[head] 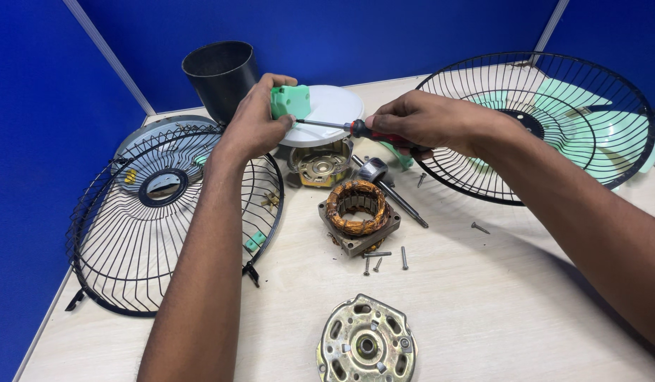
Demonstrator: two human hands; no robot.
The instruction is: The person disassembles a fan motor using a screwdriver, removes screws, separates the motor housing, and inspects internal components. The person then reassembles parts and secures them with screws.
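We hold the green plastic part tight in our left hand, up above the table. Our right hand grips the screwdriver. We should keep its tip straight in the screw and turn slowly.

Small mint-green plastic block held upright above table, red-handled screwdriver lying level, tip against it

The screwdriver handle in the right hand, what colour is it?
Red and black; the screwdriver shows in the head view, its handle gripped by the right hand.
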